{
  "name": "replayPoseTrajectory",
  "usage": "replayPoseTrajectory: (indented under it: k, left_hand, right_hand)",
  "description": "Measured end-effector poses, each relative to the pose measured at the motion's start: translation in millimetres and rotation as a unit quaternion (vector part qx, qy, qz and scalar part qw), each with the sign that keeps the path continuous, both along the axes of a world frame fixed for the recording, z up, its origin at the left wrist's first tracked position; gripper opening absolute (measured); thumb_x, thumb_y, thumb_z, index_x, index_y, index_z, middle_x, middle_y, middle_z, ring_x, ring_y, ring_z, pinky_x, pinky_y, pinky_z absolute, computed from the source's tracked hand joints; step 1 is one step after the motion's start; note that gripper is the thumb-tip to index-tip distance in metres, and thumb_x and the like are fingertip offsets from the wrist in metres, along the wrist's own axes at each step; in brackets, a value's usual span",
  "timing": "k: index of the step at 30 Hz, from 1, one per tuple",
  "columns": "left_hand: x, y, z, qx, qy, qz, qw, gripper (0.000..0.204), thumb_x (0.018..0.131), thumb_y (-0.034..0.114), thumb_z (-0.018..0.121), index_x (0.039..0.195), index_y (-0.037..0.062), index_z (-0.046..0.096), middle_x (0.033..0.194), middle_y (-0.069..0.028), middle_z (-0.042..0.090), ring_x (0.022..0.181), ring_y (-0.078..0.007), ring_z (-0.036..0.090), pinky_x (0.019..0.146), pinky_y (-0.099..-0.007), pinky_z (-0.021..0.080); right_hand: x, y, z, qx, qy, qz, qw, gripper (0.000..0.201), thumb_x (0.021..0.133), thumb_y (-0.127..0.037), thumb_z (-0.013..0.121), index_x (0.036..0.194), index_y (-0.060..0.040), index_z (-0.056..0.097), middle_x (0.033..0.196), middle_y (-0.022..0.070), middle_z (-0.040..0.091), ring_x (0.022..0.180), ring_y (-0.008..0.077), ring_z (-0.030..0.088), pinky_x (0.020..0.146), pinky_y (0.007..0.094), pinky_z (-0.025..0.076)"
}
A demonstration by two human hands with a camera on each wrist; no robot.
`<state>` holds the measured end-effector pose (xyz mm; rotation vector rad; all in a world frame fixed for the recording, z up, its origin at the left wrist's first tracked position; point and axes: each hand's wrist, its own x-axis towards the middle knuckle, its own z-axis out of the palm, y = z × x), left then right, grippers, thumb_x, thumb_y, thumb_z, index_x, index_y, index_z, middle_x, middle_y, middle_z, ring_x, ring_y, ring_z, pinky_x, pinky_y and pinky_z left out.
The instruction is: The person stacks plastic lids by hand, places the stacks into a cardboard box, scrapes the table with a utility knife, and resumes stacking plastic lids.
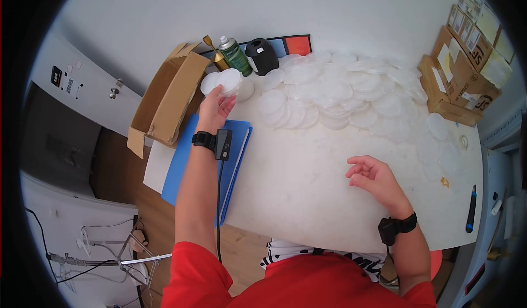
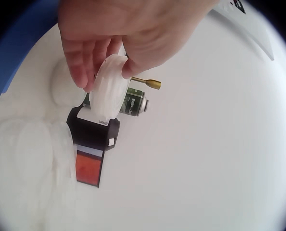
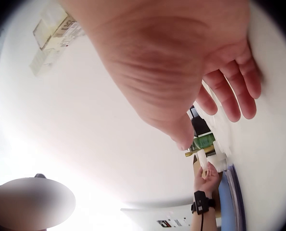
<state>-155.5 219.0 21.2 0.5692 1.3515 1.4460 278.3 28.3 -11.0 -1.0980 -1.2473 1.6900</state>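
Note:
Between the thumb and fingers of my left hand [image 1: 216, 109] is a small stack of round translucent plastic lids [image 1: 230, 79]. The left wrist view shows these lids [image 2: 109, 89] edge-on, with the thumb on one side and fingertips on the other. Close beside them, another white stack [image 1: 246, 90] stands on the table. My right hand [image 1: 376, 180] is over the front right of the table, its fingers loosely bent and holding nothing. A broad pile of similar lids [image 1: 340, 91] spreads across the back of the table.
An open cardboard box [image 1: 174, 99] stands at the left, near a blue folder [image 1: 184, 162]. Behind the lids are a green spray can [image 1: 236, 58], a black container [image 1: 263, 58] and a brass-coloured object [image 1: 218, 61]. Cardboard boxes [image 1: 464, 85] and a blue-handled knife [image 1: 471, 212] lie right.

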Motion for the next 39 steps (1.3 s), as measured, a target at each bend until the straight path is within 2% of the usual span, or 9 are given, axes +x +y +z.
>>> replayPoseTrajectory:
  k: [5, 7, 11, 13, 19, 26, 29, 35, 39]
  left_hand:
    - [-10, 27, -15, -0.012, -0.002, -0.006, 1.000, 0.049, 0.099, 0.021, 0.068, 0.136, -0.0042, 0.047, 0.110, -0.0143, 0.062, 0.094, -0.0284, 0.072, 0.074, -0.0322, 0.063]
    - [-6, 34, -17, -0.027, 0.030, 0.014, 0.999, 0.047, 0.098, 0.019, 0.068, 0.134, -0.0045, 0.049, 0.107, -0.0123, 0.058, 0.094, -0.0306, 0.073, 0.073, -0.0334, 0.064]
    - [-5, 37, -24, -0.033, 0.064, -0.008, 0.997, 0.042, 0.097, 0.017, 0.068, 0.130, -0.0040, 0.052, 0.105, -0.0107, 0.055, 0.094, -0.0315, 0.072, 0.075, -0.0345, 0.064]
    - [-6, 37, -27, -0.041, 0.071, -0.020, 0.996, 0.036, 0.098, 0.019, 0.069, 0.125, 0.0000, 0.054, 0.098, -0.0090, 0.061, 0.093, -0.0277, 0.072, 0.074, -0.0350, 0.063]
    - [-12, 37, -31, -0.051, 0.134, 0.024, 0.989, 0.031, 0.096, 0.021, 0.071, 0.115, -0.0012, 0.061, 0.098, -0.0073, 0.057, 0.081, -0.0220, 0.066, 0.063, -0.0338, 0.057]
    - [-24, 46, -40, -0.074, 0.116, 0.047, 0.989, 0.028, 0.097, 0.022, 0.071, 0.111, 0.0004, 0.062, 0.096, -0.0072, 0.055, 0.077, -0.0218, 0.065, 0.065, -0.0355, 0.060]
    - [-29, 49, -41, -0.096, 0.084, 0.009, 0.992, 0.032, 0.096, 0.027, 0.071, 0.113, 0.0018, 0.059, 0.096, -0.0083, 0.053, 0.076, -0.0224, 0.064, 0.066, -0.0356, 0.060]
    - [-10, 43, -28, -0.139, 0.131, -0.013, 0.981, 0.046, 0.094, 0.037, 0.073, 0.119, 0.0032, 0.052, 0.094, -0.0086, 0.052, 0.076, -0.0227, 0.062, 0.065, -0.0359, 0.060]
    - [-4, 46, -30, -0.163, 0.139, -0.014, 0.977, 0.050, 0.094, 0.039, 0.073, 0.122, 0.0042, 0.049, 0.095, -0.0078, 0.050, 0.076, -0.0216, 0.059, 0.066, -0.0360, 0.058]
  right_hand:
    - [2, 1, -7, 0.002, -0.013, 0.015, 1.000, 0.039, 0.096, -0.009, 0.073, 0.132, 0.0010, 0.061, 0.102, 0.0036, 0.068, 0.091, 0.0083, 0.064, 0.082, 0.0242, 0.054]
    - [3, 1, -5, -0.007, -0.015, 0.023, 1.000, 0.039, 0.094, -0.001, 0.069, 0.132, -0.0001, 0.061, 0.106, 0.0039, 0.068, 0.093, 0.0107, 0.065, 0.085, 0.0257, 0.054]
    - [4, 0, -4, -0.018, -0.001, 0.024, 1.000, 0.038, 0.094, -0.003, 0.070, 0.132, -0.0003, 0.062, 0.106, 0.0034, 0.067, 0.094, 0.0097, 0.064, 0.085, 0.0255, 0.054]
    - [3, 0, -1, -0.015, -0.011, 0.028, 0.999, 0.038, 0.095, -0.003, 0.071, 0.131, -0.0003, 0.062, 0.106, 0.0030, 0.067, 0.095, 0.0089, 0.063, 0.086, 0.0252, 0.054]
    - [6, 3, -3, -0.024, -0.012, 0.025, 0.999, 0.037, 0.095, -0.002, 0.071, 0.130, -0.0002, 0.062, 0.107, 0.0025, 0.066, 0.096, 0.0086, 0.063, 0.086, 0.0249, 0.054]
    - [6, 3, -6, -0.025, -0.005, 0.025, 0.999, 0.036, 0.095, -0.003, 0.071, 0.130, -0.0002, 0.062, 0.107, 0.0021, 0.066, 0.096, 0.0086, 0.063, 0.086, 0.0248, 0.054]
    - [6, 4, -5, -0.027, -0.010, 0.025, 0.999, 0.036, 0.095, -0.002, 0.071, 0.130, -0.0002, 0.063, 0.107, 0.0020, 0.066, 0.096, 0.0086, 0.063, 0.087, 0.0249, 0.054]
    - [6, 3, -5, -0.029, -0.013, 0.023, 0.999, 0.035, 0.095, -0.002, 0.071, 0.129, 0.0001, 0.063, 0.107, 0.0020, 0.066, 0.097, 0.0085, 0.063, 0.088, 0.0246, 0.054]
    - [6, 3, -5, -0.018, -0.011, 0.016, 1.000, 0.036, 0.095, -0.009, 0.074, 0.128, 0.0019, 0.064, 0.103, 0.0031, 0.066, 0.091, 0.0096, 0.064, 0.083, 0.0251, 0.055]
